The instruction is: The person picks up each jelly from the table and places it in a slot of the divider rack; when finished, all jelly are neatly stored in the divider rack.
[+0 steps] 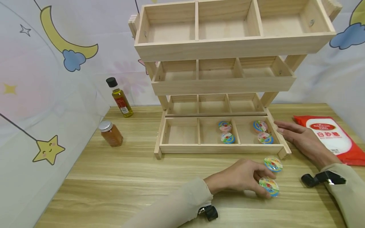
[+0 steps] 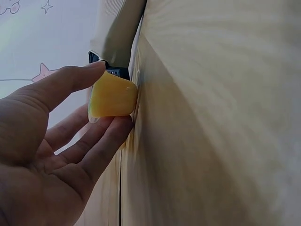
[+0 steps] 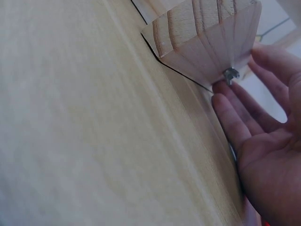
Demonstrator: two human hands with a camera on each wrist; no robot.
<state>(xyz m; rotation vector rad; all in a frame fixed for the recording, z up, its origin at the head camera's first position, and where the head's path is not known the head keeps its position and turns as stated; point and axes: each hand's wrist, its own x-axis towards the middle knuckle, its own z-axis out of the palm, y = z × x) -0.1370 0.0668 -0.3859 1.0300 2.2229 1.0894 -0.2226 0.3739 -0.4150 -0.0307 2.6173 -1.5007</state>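
My left hand (image 1: 240, 177) pinches a small jelly cup (image 1: 269, 186) with a printed lid between thumb and fingers, low over the table. In the left wrist view its yellow-orange side (image 2: 113, 96) shows beside the fingertips. A second jelly cup (image 1: 273, 164) stands just beyond that hand's fingers. At the right side of a wooden rack (image 1: 219, 148), my right hand (image 1: 306, 142) rests with fingers extended against or very near the frame, by a metal bolt (image 3: 230, 75). The rack's lowest tray holds jelly cups (image 1: 225, 126) in its middle compartment and more jelly cups (image 1: 260, 126) in the right one.
To the right lies a red and white bag (image 1: 330, 134) with Chinese print. An oil bottle (image 1: 121, 99) and a jar (image 1: 112, 134) with a silver lid stand at the left. The rack's upper trays (image 1: 233, 49) overhang the lowest one.
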